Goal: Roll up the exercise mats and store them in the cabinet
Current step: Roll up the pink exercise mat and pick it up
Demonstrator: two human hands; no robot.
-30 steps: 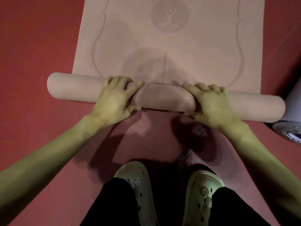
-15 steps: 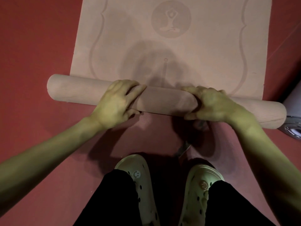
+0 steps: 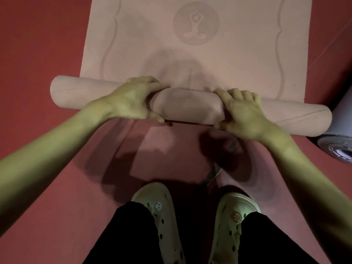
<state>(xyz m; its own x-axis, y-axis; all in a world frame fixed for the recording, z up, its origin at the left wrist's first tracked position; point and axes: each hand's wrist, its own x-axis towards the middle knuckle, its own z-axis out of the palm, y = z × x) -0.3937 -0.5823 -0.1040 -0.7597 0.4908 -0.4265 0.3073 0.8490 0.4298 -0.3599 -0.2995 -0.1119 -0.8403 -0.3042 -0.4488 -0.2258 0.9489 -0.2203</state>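
A pale pink exercise mat [image 3: 196, 60] lies on the red floor, its near part wound into a thick roll [image 3: 186, 105] that runs left to right. The flat part beyond the roll bears a round yoga-figure print. My left hand [image 3: 131, 101] grips the roll left of its middle, fingers over the top and thumb underneath. My right hand [image 3: 242, 113] grips it right of the middle in the same way. No cabinet is in view.
A rolled grey-lilac mat [image 3: 341, 138] lies at the right edge, touching the pink roll's right end. My two feet in pale clogs [image 3: 158, 210] stand on the red floor [image 3: 47, 54] just below the roll. A small dark object [image 3: 213, 174] lies by my right foot.
Both hands have turned the roll away from me, and it has taken up more of the flat mat. The roll is slightly thicker and the yoga print sits closer to it.
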